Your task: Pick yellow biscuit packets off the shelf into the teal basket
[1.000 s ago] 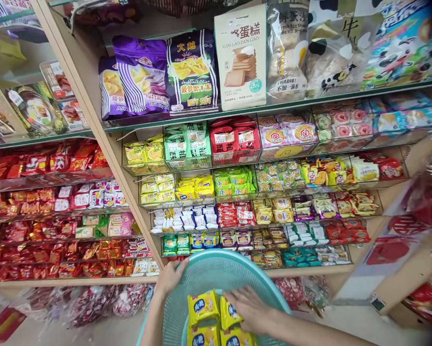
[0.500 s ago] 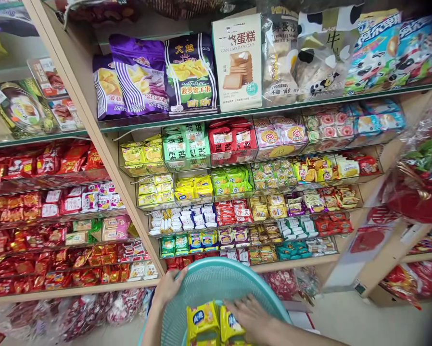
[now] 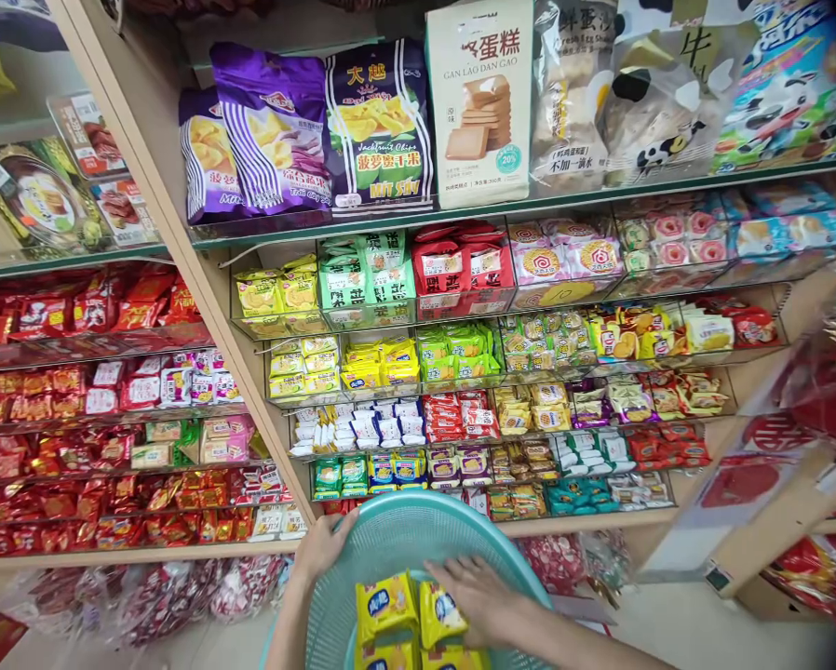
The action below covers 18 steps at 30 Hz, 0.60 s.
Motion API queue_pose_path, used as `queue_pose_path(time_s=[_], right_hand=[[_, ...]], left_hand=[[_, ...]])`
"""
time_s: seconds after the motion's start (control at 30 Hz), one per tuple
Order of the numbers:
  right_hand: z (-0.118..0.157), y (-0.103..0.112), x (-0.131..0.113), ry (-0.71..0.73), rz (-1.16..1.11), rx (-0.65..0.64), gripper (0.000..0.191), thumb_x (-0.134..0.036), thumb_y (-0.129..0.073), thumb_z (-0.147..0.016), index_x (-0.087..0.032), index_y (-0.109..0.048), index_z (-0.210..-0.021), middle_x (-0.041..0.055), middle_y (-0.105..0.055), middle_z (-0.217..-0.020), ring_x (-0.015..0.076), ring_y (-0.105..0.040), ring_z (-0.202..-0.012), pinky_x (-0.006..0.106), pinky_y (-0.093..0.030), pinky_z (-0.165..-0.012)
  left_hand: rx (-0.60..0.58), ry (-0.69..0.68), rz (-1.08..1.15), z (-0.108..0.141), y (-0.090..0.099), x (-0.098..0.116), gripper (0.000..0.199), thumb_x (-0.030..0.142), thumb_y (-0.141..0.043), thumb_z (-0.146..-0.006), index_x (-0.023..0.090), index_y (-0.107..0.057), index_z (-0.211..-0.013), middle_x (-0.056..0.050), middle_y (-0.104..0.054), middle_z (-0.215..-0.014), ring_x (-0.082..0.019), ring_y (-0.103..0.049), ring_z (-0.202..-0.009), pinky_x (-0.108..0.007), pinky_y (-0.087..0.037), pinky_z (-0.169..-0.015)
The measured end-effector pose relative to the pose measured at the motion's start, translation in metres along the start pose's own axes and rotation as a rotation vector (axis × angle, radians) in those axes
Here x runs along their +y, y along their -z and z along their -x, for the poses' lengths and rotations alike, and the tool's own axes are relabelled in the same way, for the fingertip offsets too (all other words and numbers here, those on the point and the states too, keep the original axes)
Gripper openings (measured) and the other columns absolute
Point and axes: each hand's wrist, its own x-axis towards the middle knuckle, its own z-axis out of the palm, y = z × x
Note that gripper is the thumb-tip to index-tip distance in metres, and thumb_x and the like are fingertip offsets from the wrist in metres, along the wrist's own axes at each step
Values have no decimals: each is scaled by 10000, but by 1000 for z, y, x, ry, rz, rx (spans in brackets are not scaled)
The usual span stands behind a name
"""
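Observation:
A teal plastic basket [image 3: 397, 537] is in front of me at the bottom of the head view. My left hand [image 3: 322, 546] is closed around its left rim. Several yellow snack packets [image 3: 385, 607] with blue labels lie in the basket, set side by side in rows. Over the right-hand packets is my right hand [image 3: 479, 596], its fingers stretched out and lying on or against the upper right yellow packet [image 3: 440, 614]. The thumb is hidden below the hand.
A shelf rack ahead carries clear snack bins [image 3: 380, 368] in tiers. Large bags and a biscuit box [image 3: 479, 107] stand above. Red packets [image 3: 41, 400] fill the left rack. Plastic-bagged goods [image 3: 173, 596] lie on the floor below. A wooden post [image 3: 181, 251] divides the racks.
The camera view has shifted a little, and the shelves look slightly larger. My left hand stays on the rim; my right hand stays over the yellow packets, moved slightly with the basket.

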Motion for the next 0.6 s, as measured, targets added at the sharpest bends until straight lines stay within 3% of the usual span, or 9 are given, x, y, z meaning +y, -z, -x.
queue_pose_path(time_s=[0.1,0.17,0.3,0.4,0.47,0.53,0.6], right_hand=[[7,28,0,-26,-109,21,1139,-284,-736,-514,-224,-72,-1437,153,-366,-1381,371,-332,-1245,503,-244,-1034],[17,43,3,-24,-203,137,1045,-284,-692,-583,-237,-91,-1437,123,-355,-1399,335,-320,-1266,470,-233,-1054],[42,47,23,-73,-425,655,622,-353,-465,-800,-262,-282,-1388,65,-373,-1392,242,-300,-1296,399,-238,-1074],[56,24,50,-222,-619,1021,549,-437,-432,-810,-240,-370,-1319,83,-380,-1376,254,-277,-1309,430,-232,-1076],[63,2,68,-295,-887,1049,656,-491,-505,-749,-220,-342,-1324,103,-380,-1377,267,-287,-1310,427,-268,-1063],[70,-18,79,-316,-1184,919,710,-509,-567,-688,-208,-372,-1302,109,-427,-1351,269,-377,-1262,387,-355,-1010],[77,-33,82,-311,-1352,728,608,-487,-621,-631,-201,-525,-1159,98,-561,-1217,282,-508,-1141,363,-428,-933]], left_hand=[[21,-12,3,-9,7,6,561,660,-318,-779,200,-624,-676,-41,-655,-701,-232,-627,-752,-261,-399,-650],[22,-17,-2,-15,10,10,572,670,-309,-777,202,-625,-689,-41,-655,-720,-233,-624,-767,-261,-395,-653],[62,8,-48,-28,12,17,586,691,-290,-768,196,-565,-619,-33,-612,-642,-231,-611,-714,-256,-379,-611],[75,-2,-33,-36,11,21,549,671,-316,-772,200,-547,-610,-18,-603,-631,-215,-609,-703,-242,-375,-604],[74,-4,-29,-40,10,24,534,659,-320,-777,203,-530,-597,-11,-590,-612,-206,-609,-691,-233,-373,-599],[83,-6,-41,-43,8,27,526,650,-316,-785,204,-513,-586,-4,-573,-590,-199,-608,-677,-226,-373,-594],[95,-7,-57,-45,6,28,518,639,-312,-794,206,-508,-588,-4,-574,-591,-197,-607,-673,-223,-374,-593]])
